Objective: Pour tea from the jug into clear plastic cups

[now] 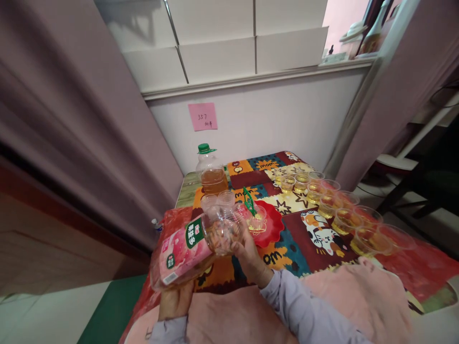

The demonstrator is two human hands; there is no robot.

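Note:
A large clear plastic bottle [190, 251] with a pink label and green logo lies tilted in front of me, its neck end toward the upper right. My left hand [176, 302] supports its base from below, with the fingers mostly hidden. My right hand [249, 253] is closed around the shoulder near the neck. Beyond the neck end, a clear cup [258, 219] stands on a red scalloped plate [274, 235]. A green plastic loop [249, 201] rises there; whether it is attached to the bottle I cannot tell.
Several clear cups of pale yellow liquid [344, 220] line the table's right side. A green-capped bottle of amber drink [213, 177] stands at the back left, near clear cups [225, 198]. A patterned cloth [290, 239] covers the table; a wall [258, 119] borders its back.

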